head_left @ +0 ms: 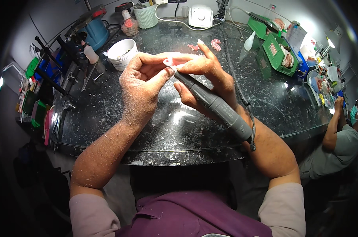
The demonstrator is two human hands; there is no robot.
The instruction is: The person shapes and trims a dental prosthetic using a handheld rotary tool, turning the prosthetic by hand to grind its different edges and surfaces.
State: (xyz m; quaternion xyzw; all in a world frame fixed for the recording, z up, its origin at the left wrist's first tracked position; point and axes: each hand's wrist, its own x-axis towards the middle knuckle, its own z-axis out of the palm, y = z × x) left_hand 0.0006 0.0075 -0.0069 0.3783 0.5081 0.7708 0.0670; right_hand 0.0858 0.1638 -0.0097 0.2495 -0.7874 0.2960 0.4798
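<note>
My left hand (139, 87), dusted with pale powder, pinches a small pink and white piece that looks like a denture (169, 62) between thumb and fingers. Much of that piece is hidden by the fingers. My right hand (214, 75) grips a dark grey rotary handpiece (216, 104) near its front end. The handpiece slants from upper left to lower right, its tip at the pink piece. Whether the tip touches it, I cannot tell. A coiled black cord (235, 75) runs past my right wrist. Both hands are above the dark, dust-strewn worktop (179, 134).
A white tub (123, 59) stands just beyond my left hand. Pink scraps (215, 45) lie farther back, before a white control box (201, 17). Green bins (279, 59) with dental models stand at right, near a dropper bottle (249, 41). A co-worker (339, 146) sits far right.
</note>
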